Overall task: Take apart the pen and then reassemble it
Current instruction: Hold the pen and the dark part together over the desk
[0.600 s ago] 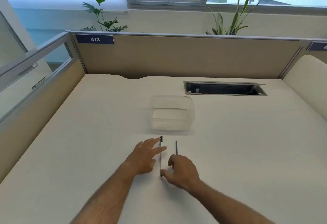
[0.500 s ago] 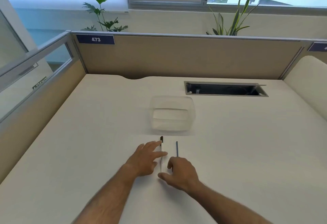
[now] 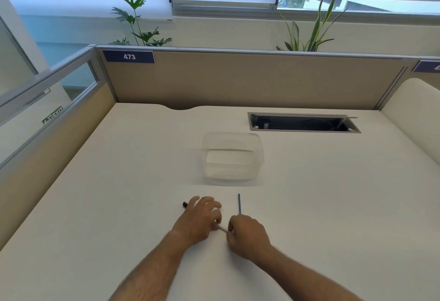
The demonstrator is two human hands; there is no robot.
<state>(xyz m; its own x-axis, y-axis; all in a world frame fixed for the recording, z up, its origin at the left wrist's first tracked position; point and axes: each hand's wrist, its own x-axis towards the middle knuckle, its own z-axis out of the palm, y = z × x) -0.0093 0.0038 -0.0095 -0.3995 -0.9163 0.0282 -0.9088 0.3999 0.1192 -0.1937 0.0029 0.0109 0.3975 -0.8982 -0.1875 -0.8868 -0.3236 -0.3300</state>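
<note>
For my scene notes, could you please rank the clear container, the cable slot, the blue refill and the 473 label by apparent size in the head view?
1. cable slot and clear container, too alike to rank
2. 473 label
3. blue refill

"473" on blue partition label (image 3: 129, 56)

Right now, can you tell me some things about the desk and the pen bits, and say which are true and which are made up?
1. The clear plastic box has pen parts in it. False: it looks empty.
2. A thin blue refill lies on the desk, apart from the pen body. True.
3. Both hands are at the pen body, left hand and right hand. True.
4. The pen's black end sticks out to the right of the right hand. False: it shows left of the left hand.
5. The sign on the partition says 473. True.
</note>
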